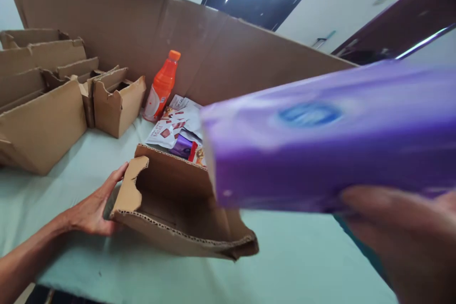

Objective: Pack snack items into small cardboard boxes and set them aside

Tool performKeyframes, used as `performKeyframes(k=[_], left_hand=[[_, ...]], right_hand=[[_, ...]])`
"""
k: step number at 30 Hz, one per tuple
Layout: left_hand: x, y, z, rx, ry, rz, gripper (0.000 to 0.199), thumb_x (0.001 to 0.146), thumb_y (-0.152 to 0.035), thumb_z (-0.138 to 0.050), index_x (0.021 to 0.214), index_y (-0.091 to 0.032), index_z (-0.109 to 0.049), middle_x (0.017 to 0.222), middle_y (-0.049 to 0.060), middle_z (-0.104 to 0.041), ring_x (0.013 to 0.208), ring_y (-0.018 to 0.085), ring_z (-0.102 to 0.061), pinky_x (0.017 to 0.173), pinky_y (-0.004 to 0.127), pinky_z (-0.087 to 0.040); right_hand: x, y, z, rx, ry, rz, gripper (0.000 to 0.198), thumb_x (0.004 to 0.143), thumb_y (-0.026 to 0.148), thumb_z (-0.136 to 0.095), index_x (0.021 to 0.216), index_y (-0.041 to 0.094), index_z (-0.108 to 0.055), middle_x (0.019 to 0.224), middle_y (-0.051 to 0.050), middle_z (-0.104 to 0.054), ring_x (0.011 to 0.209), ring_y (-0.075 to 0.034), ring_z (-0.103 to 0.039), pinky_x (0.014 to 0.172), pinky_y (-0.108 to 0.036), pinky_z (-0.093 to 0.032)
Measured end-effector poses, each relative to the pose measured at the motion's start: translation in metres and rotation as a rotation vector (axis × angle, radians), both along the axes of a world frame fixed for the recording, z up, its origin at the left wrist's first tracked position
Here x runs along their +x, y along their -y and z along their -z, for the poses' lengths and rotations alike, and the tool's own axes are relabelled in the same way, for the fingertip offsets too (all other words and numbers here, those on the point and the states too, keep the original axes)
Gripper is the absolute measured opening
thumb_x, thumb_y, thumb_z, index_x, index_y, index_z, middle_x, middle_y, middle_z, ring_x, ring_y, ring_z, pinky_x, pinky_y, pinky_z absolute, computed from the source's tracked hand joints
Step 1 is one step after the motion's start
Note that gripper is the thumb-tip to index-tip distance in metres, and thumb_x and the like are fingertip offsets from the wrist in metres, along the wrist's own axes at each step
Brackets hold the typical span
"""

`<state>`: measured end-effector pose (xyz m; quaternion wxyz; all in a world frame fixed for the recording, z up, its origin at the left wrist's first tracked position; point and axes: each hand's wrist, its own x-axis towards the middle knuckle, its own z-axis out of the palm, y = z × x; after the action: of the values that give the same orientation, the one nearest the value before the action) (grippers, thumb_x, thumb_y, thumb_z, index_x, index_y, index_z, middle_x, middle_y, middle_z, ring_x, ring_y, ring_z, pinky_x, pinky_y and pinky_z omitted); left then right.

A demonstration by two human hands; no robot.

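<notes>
My right hand point(402, 232) grips a shiny purple package point(270, 161) with a blue oval logo, raised close to the camera and slightly blurred. Its left end is over the right part of an open cardboard box point(171, 232). The visible inside of that box holds nothing. On its left end wall, my left hand point(94, 209) has its thumb and fingers round the cardboard. Behind the box lie white printed pouches point(166, 134), another purple pack point(182, 146) and a small red packet point(196, 153), partly hidden.
An orange bottle point(162, 88) stands against a tall cardboard wall point(213, 52). Several open cardboard boxes point(42, 128) stand at the left. A pale green cloth point(285, 256) covers the table.
</notes>
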<state>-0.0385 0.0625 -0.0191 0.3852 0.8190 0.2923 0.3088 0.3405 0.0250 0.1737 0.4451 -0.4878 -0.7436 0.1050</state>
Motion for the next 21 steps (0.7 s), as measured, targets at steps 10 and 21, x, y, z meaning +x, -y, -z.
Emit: performKeyframes(k=[10, 21], left_hand=[[-0.001, 0.002, 0.001, 0.03, 0.017, -0.013, 0.119, 0.08, -0.045, -0.076, 0.165, -0.034, 0.006, 0.173, 0.018, -0.015, 0.152, 0.047, -0.034, 0.12, 0.068, -0.036], [-0.001, 0.001, -0.006, 0.085, 0.01, 0.007, 0.126, 0.076, -0.043, -0.081, 0.166, -0.033, 0.007, 0.173, 0.019, -0.017, 0.153, 0.048, -0.031, 0.121, 0.069, -0.035]], right_hand=[[-0.092, -0.016, 0.041, -0.448, 0.593, -0.289, 0.059, 0.078, 0.039, -0.078, 0.134, 0.021, -0.066, 0.127, -0.013, -0.073, 0.111, -0.034, -0.068, 0.096, -0.05, -0.055], [-0.131, -0.038, 0.07, -0.601, 0.685, -0.568, 0.084, 0.085, 0.041, -0.077, 0.156, 0.009, -0.044, 0.149, -0.024, -0.057, 0.133, -0.037, -0.058, 0.112, -0.052, -0.048]])
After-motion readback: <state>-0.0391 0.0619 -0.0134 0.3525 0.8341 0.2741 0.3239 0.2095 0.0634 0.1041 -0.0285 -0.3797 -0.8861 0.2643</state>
